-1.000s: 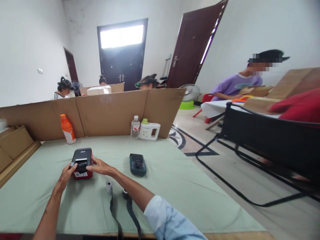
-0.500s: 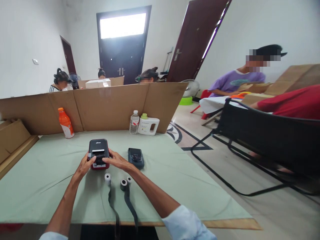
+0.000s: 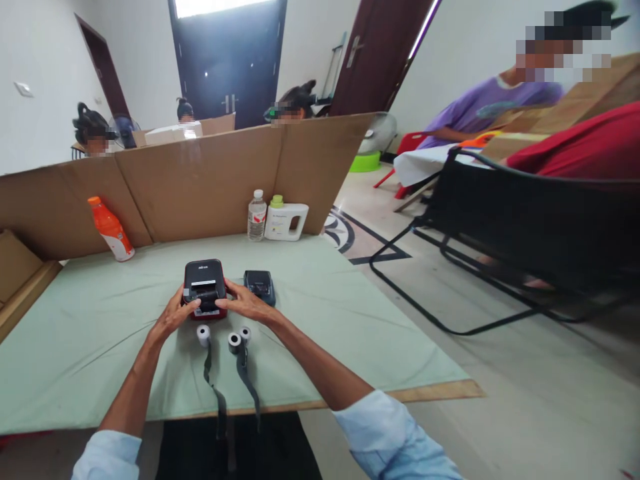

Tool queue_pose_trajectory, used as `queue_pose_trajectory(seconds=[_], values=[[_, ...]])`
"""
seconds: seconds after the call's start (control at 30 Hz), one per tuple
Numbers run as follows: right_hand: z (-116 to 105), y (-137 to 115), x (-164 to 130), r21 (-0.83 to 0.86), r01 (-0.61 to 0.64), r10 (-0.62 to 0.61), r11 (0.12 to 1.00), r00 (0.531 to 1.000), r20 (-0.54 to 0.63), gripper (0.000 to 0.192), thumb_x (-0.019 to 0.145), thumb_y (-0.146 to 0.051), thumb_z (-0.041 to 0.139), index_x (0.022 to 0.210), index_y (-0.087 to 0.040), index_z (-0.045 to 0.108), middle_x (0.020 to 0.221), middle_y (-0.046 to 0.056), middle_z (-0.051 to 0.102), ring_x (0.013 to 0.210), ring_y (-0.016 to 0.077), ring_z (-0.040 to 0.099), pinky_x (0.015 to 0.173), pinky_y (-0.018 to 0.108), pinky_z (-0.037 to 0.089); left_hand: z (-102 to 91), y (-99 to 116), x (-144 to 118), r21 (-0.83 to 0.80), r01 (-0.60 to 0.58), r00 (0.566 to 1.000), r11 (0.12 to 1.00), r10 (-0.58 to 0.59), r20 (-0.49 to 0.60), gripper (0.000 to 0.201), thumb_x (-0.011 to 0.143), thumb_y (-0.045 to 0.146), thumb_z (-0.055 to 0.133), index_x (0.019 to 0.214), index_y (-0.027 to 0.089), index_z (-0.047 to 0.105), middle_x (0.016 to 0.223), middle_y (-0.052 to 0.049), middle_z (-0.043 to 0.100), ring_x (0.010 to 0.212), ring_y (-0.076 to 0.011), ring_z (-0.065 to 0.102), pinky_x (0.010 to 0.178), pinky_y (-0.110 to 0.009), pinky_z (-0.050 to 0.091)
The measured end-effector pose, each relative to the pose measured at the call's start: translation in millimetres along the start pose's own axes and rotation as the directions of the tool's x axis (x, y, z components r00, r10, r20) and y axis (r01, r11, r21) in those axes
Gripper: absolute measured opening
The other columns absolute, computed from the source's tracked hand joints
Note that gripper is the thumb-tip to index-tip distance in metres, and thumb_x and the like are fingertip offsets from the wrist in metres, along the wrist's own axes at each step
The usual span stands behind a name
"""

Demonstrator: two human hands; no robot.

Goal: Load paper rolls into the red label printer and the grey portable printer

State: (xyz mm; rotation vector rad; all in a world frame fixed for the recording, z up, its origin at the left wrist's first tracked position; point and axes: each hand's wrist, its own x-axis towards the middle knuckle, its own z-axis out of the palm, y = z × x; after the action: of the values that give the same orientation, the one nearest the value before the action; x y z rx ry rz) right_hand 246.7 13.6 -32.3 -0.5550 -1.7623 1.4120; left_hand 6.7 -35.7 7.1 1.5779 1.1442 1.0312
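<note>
At the green-covered table: a black-and-red device was between left hand and right hand, just beyond small rolls.
Hands: each clasped one side, thumb at the front.
Rolls: lay loose, strips trailing.
Handling: the grip looked complete, the device not yet released.

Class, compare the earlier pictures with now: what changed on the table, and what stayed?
The red-and-black machine moved rightward, nearer the dark device. The left hand and right hand kept hold of it; the dark device, rolls and orange bottle stayed put.
</note>
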Motion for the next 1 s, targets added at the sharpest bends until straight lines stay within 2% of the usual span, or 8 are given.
queue_pose_trajectory(seconds=[0.2, 0.43, 0.57, 0.67, 0.73, 0.83, 1.0], values=[[-3, 0, -5, -0.012, -0.006, 0.006, 1.000, 1.000, -0.023, 0.085, 0.082, -0.055, 0.080, 0.154, -0.021, 0.051, 0.144, 0.010, 0.064, 0.135, 0.0338, 0.056, 0.116, 0.050, 0.044, 0.8, -3, -5, 0.026, 0.025, 1.000, 0.999, -0.025, -0.005, 0.085, 0.084, 0.052, 0.077, 0.155, 0.016, 0.047, 0.154, -0.015, 0.056, 0.142, -0.0362, 0.052, 0.120, -0.049, 0.040], [2, 1, -13, 0.052, -0.091, 0.095, 0.994, 0.993, -0.075, 0.092, 0.079, -0.044, 0.083, 0.160, -0.024, 0.043, 0.143, 0.010, 0.065, 0.120, 0.0314, 0.065, 0.105, 0.048, 0.054, -4.0, -9, 0, 0.024, 0.025, 0.999, 0.999, -0.024, -0.041, 0.087, 0.080, 0.053, 0.080, 0.152, 0.014, 0.051, 0.152, -0.016, 0.058, 0.140, -0.0367, 0.054, 0.119, -0.046, 0.042], [4, 0, -13, 0.097, -0.118, 0.122, 0.988, 0.992, -0.040, 0.095, 0.081, -0.042, 0.081, 0.163, -0.024, 0.035, 0.149, 0.010, 0.060, 0.118, 0.0286, 0.067, 0.105, 0.047, 0.055, -2.1, -11, -1, 0.048, 0.003, 0.998, 0.999, 0.000, -0.070, 0.084, 0.082, 0.050, 0.077, 0.153, 0.015, 0.049, 0.151, -0.015, 0.059, 0.138, -0.0352, 0.055, 0.117, -0.045, 0.043], [4, 1, -13, 0.092, -0.111, 0.114, 0.990, 0.993, -0.026, 0.097, 0.081, -0.038, 0.080, 0.164, -0.023, 0.032, 0.146, 0.010, 0.061, 0.113, 0.0258, 0.068, 0.101, 0.043, 0.056, -6.3, -14, -2, 0.052, 0.003, 0.999, 0.999, 0.000, -0.049, 0.078, 0.084, 0.046, 0.073, 0.153, 0.017, 0.050, 0.149, -0.013, 0.061, 0.137, -0.0343, 0.056, 0.115, -0.045, 0.045], [6, 1, -13, 0.058, -0.089, 0.092, 0.994, 0.995, -0.044, 0.096, 0.081, -0.034, 0.079, 0.164, -0.024, 0.032, 0.142, 0.009, 0.064, 0.112, 0.0254, 0.068, 0.101, 0.042, 0.056, -12.2, -17, 0, 0.060, 0.026, 0.998, 0.998, -0.023, -0.050, 0.074, 0.083, 0.043, 0.071, 0.151, 0.018, 0.054, 0.145, -0.012, 0.064, 0.133, -0.0339, 0.059, 0.113, -0.047, 0.048], [8, 0, -13, -0.063, -0.062, 0.055, 0.996, 0.993, -0.105, 0.095, 0.079, -0.030, 0.079, 0.163, -0.026, 0.034, 0.143, 0.009, 0.063, 0.121, 0.0283, 0.064, 0.106, 0.046, 0.053, -21.8, -20, 10, 0.052, 0.025, 0.994, 0.998, -0.019, -0.111, 0.067, 0.079, 0.039, 0.072, 0.142, 0.017, 0.062, 0.141, -0.014, 0.066, 0.127, -0.0337, 0.063, 0.109, -0.049, 0.051], [9, 5, -9, -0.247, -0.065, 0.014, 0.967, 0.979, -0.204, 0.095, 0.074, -0.027, 0.082, 0.160, -0.026, 0.040, 0.155, 0.011, 0.054, 0.141, 0.0356, 0.051, 0.120, 0.056, 0.037, -30.0, -21, 26, 0.048, 0.009, 0.992, 0.999, -0.003, -0.129, 0.065, 0.074, 0.038, 0.077, 0.133, 0.013, 0.068, 0.138, -0.018, 0.067, 0.116, -0.0330, 0.068, 0.101, -0.050, 0.055]])
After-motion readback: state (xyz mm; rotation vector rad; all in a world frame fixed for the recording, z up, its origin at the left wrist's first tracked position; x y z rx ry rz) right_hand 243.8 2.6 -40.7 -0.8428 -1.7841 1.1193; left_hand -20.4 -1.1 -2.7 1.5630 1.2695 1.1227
